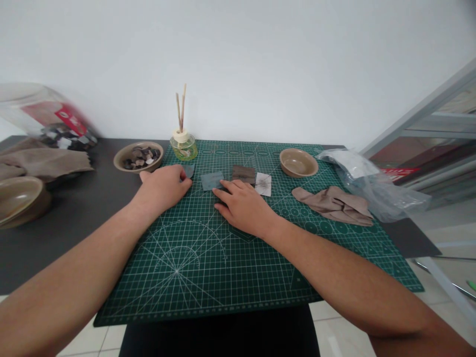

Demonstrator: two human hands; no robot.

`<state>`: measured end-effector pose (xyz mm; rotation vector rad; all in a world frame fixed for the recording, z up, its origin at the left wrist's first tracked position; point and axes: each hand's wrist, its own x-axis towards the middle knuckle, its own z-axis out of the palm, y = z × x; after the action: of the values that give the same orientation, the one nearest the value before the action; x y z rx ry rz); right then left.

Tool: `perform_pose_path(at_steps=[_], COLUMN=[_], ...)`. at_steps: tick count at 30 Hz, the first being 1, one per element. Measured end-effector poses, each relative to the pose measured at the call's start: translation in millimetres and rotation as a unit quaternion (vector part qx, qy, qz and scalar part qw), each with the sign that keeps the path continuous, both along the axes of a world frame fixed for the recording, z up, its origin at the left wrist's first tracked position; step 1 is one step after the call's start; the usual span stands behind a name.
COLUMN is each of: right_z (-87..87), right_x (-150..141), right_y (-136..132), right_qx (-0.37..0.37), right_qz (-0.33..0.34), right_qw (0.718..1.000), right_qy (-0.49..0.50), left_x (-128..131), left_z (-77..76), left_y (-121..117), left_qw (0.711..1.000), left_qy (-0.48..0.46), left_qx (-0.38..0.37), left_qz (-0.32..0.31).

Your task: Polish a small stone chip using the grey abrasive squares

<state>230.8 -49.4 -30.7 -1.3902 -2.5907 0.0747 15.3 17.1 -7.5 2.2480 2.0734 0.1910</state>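
Note:
My left hand [163, 188] is closed with curled fingers at the left of the green cutting mat, and a small grey-blue piece of thin sheet [189, 171] shows at its fingertips. With fingers stretched forward, my right hand [247, 204] lies low over the mat. Its fingertips touch the right edge of a flat grey-blue square [210, 181]. Just beyond that hand is a dark brown square [243, 173], its near edge partly hidden. A white square with dark crease lines [264, 184] lies to its right.
A bowl of dark and brown chips [138, 156] and a reed diffuser [184, 145] stand behind my left hand. At right are a tan bowl [298, 162], a crumpled brown cloth [336, 206] and a clear plastic bag [375, 186]. Another bowl [20, 201], cloth [48, 163] and clear container [48, 116] are far left.

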Motion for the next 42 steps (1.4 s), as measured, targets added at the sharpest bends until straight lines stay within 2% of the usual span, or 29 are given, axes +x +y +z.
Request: perform_pose_path(at_steps=[5,9,13,15,18,22,29,32,35,38,42], right_z=[-2.1,-3.2,-3.9,-3.9,-4.4,-5.8,-4.2,-3.5,-3.4,-3.9,-5.3], right_x=[0,1,1,1,0,2,5,5,6,9,12], right_y=[-1,2,4,5,5,7,6,5,6,8,11], right_qx=[-0.003,-0.022,-0.040,-0.041,-0.036,-0.053,-0.034,-0.017,-0.004,-0.019,-0.037], right_qz=[-0.022,-0.023,-0.007,-0.020,-0.070,-0.127,-0.122,-0.131,-0.174,-0.217,-0.229], right_qw=[1.000,0.999,0.999,0.999,0.997,0.990,0.992,0.991,0.984,0.975,0.973], right_qy=[-0.004,-0.007,-0.009,-0.008,0.000,0.007,0.016,0.024,0.038,0.036,0.012], left_x=[3,8,8,7,6,6,8,6,2,0,4], left_z=[5.8,15.5,18.3,16.2,12.4,10.9,18.2,16.2,10.7,8.6,13.5], left_y=[-8,-16,-21,-21,-21,-21,-29,-28,-24,-22,-26], left_qw=[0.993,0.977,0.946,0.927,0.904,0.891,0.898,0.885,0.867,0.879,0.891], left_qy=[-0.030,-0.102,-0.193,-0.248,-0.308,-0.338,-0.354,-0.377,-0.410,-0.394,-0.367], left_qx=[0.107,0.169,0.238,0.253,0.263,0.270,0.237,0.262,0.277,0.265,0.263], left_qz=[-0.046,-0.077,-0.108,-0.125,-0.137,-0.135,-0.108,-0.079,-0.067,-0.054,-0.047])
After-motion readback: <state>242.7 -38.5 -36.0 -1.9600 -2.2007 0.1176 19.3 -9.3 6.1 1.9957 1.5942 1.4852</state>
